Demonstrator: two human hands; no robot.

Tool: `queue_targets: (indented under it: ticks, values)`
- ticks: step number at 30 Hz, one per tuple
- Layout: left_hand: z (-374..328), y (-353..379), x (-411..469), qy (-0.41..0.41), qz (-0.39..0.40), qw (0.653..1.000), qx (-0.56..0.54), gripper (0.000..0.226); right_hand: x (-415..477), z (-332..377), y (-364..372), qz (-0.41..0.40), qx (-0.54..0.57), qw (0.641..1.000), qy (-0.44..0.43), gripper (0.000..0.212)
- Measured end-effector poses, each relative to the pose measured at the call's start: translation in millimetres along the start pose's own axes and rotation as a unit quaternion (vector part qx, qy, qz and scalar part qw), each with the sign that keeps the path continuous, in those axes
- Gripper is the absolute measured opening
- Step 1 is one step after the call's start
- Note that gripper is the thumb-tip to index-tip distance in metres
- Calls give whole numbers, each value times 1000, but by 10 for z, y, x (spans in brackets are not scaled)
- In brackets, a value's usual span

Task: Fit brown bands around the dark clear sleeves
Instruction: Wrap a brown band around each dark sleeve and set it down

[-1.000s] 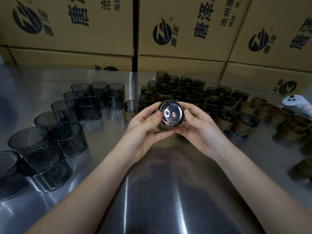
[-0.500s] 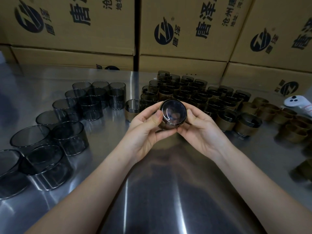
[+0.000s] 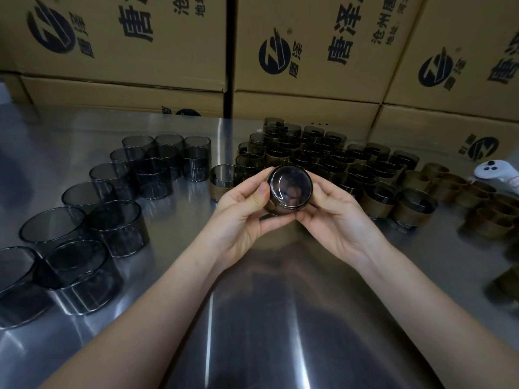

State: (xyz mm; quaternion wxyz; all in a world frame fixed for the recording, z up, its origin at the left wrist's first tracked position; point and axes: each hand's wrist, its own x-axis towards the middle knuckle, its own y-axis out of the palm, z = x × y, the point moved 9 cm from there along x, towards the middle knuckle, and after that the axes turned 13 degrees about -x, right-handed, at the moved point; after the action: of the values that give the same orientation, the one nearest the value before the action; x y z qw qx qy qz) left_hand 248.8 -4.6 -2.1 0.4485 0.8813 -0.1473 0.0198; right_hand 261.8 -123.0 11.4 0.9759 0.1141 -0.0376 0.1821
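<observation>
Nearest the camera the shiny steel tabletop (image 3: 266, 318) is reflecting light, and both forearms are reaching out over it. The left hand (image 3: 241, 217) and right hand (image 3: 334, 217) are coming together mid-scene, both gripping one dark clear sleeve (image 3: 289, 189) just above the tabletop, open end facing the camera, thumbs pressing on its rim from either side. A brown band (image 3: 273, 211) is sitting around its side, mostly hidden by the fingers. Off to the left, bare sleeves (image 3: 115, 226) are standing in a loose cluster running from near to far. Behind the hands, banded sleeves (image 3: 309, 155) are standing packed together, and loose brown bands (image 3: 449, 186) are lying to the right. A white controller (image 3: 497, 172) is lying at the far right edge. Cardboard boxes (image 3: 309, 51) are stacking up along the back.
</observation>
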Motion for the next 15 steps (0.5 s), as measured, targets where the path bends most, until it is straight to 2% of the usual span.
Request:
queue_targets:
  ticks: [8, 11, 15]
  values:
    - [-7, 88, -26, -10, 42, 998, 37, 43, -37, 30, 5, -6, -20, 1000, 11, 46]
    - [21, 44, -27, 8, -6, 996, 83, 39, -54, -54, -1, -19, -23, 999, 41, 45]
    - [125, 67, -59, 30, -46, 987, 151, 43, -88, -109, 16, -65, -101, 992, 42, 37]
